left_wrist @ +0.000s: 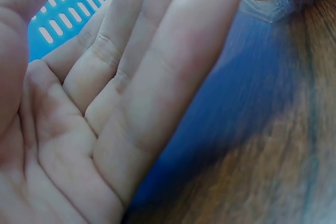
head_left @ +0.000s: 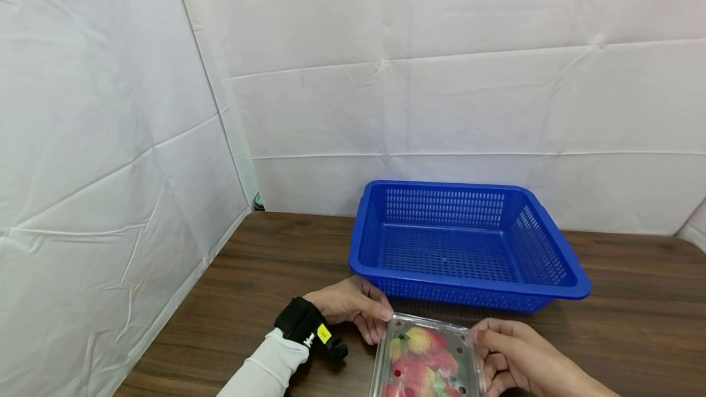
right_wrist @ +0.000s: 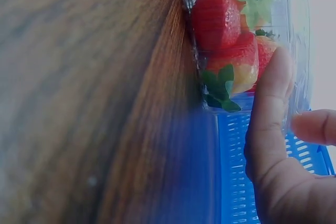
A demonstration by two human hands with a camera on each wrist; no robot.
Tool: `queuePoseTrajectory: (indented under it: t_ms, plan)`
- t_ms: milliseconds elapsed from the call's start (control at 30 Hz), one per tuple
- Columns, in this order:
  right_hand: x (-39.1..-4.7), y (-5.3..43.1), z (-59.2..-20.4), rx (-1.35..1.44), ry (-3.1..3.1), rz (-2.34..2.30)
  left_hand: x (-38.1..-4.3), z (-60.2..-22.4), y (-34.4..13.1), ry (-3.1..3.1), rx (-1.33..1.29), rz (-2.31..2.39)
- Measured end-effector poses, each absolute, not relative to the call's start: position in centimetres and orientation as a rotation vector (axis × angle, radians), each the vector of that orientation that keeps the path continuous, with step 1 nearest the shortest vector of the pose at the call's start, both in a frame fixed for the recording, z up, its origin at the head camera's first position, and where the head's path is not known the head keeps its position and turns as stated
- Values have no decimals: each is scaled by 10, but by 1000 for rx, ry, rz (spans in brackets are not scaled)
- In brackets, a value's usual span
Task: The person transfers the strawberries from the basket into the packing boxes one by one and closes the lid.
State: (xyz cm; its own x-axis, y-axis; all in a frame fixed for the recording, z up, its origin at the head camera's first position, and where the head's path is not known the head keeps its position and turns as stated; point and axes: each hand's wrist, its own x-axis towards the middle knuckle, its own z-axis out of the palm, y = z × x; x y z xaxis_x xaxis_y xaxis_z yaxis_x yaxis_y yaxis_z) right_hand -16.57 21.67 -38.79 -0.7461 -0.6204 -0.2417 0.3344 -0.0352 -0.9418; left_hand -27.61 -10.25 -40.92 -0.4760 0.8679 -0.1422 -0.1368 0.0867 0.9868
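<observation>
A clear plastic box of strawberries stands on the table near the lower edge of the head view, its near end cut off. Red and yellowish fruit with green leaves shows through its lid and side. My left hand grips the far left corner, the thumb on top and the fingers down beside it. On the other side my right hand holds the right edge between thumb and fingers. In the right wrist view the strawberries press near the clear wall, with a finger along it.
A blue plastic basket with slotted walls stands just beyond the box, nothing in it. The dark wood table reaches back to a white cloth hung behind it, with another cloth along the left. A black strap with a small camera circles the left wrist.
</observation>
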Motion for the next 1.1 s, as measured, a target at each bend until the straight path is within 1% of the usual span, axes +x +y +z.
queuePoseTrajectory:
  t_ms: [333, 767, 933, 1100]
  plan:
    - [-164, 222, -389, -277, 1594, -1855, -272, -407, -103, 1536, 712, 1452]
    - [-165, 227, -385, -228, 1544, -1841, -263, -401, -105, 1545, 777, 1366]
    - [-167, 229, -384, -273, 1534, -1809, -261, -401, -104, 1551, 758, 1417]
    - [-170, 235, -383, -305, 1667, -1758, -262, -404, -102, 1519, 742, 1467]
